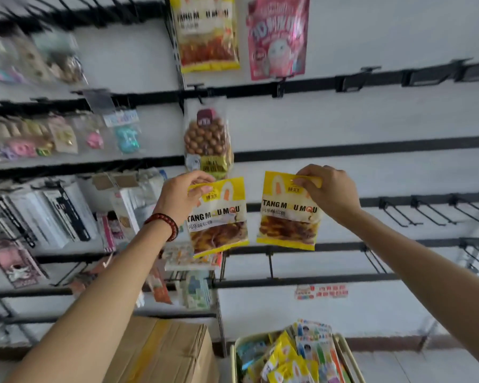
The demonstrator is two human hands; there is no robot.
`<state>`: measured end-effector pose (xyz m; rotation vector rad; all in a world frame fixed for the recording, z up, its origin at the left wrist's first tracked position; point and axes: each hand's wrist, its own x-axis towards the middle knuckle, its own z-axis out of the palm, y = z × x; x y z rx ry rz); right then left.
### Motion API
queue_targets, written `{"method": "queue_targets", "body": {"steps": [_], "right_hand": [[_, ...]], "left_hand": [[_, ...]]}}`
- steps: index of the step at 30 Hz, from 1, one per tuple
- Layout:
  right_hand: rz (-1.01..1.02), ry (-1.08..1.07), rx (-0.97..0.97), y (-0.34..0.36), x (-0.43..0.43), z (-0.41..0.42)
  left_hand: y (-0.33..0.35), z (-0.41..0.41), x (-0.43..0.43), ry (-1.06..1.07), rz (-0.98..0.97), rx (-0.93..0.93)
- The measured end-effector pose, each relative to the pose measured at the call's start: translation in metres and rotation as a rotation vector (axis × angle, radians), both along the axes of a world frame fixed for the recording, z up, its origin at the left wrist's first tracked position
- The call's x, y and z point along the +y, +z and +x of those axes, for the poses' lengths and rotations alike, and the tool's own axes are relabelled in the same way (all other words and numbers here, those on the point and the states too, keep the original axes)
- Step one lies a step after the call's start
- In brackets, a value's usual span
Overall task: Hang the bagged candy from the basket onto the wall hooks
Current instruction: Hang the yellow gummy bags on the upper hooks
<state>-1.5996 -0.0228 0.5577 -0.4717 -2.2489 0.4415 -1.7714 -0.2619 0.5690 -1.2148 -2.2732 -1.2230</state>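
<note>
The clear bag of brown coated balls [206,136] hangs from a black hook on the wall rail, and everything else is placed against it. Just below it and a little to the left, the left hand [183,197] is raised; its thumb and curled fingers pinch the top edge of the left yellow candy bag [219,222], which hangs from that grip tilted, its lower edge swung to the right. A red bead bracelet [163,222] circles the wrist. Below the ball bag and to its right, the right hand [329,194] pinches the top right corner of the right yellow candy bag [288,217], fingers folded over the header; this bag hangs nearly upright. The two held bags are side by side at one height, apart, with a strip of white wall between them; neither is on a hook.

Directly above the ball bag hangs a third yellow bag [208,37] of the same print; up and to the right of the ball bag hangs a pink bag [277,37]. Lower than the ball bag and well to its right runs a row of black wall hooks [432,211]. Far below it and to the right stands the basket [348,355], holding more yellow bags and blue-and-white packets; far below and slightly left sits a cardboard box [161,352]. To the left of the ball bag hang blurred packets of hair clips [125,134].
</note>
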Motion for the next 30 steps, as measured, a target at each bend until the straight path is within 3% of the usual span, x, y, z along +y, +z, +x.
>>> {"method": "queue_targets", "body": {"steps": [4, 7, 14, 20, 27, 30], "right_hand": [[0.092, 0.028, 0.118, 0.041, 0.018, 0.003], [0.168, 0.041, 0.158, 0.071, 0.041, 0.007], [0.292, 0.070, 0.242, 0.142, 0.092, 0.010], [0.262, 0.059, 0.396, 0.209, 0.115, 0.006], [0.280, -0.004, 0.444, 0.273, 0.138, 0.008], [0.269, -0.053, 0.498, 0.289, 0.158, 0.018]], "left_hand": [[0.031, -0.002, 0.018, 0.067, 0.030, 0.296], [0.054, 0.000, 0.037, 0.055, 0.046, 0.397], [0.131, 0.010, 0.091, 0.023, 0.131, 0.410], [0.205, 0.012, 0.129, 0.006, 0.201, 0.498], [0.278, 0.008, 0.170, -0.045, 0.224, 0.640], [0.300, 0.008, 0.186, -0.072, 0.238, 0.611]]}}
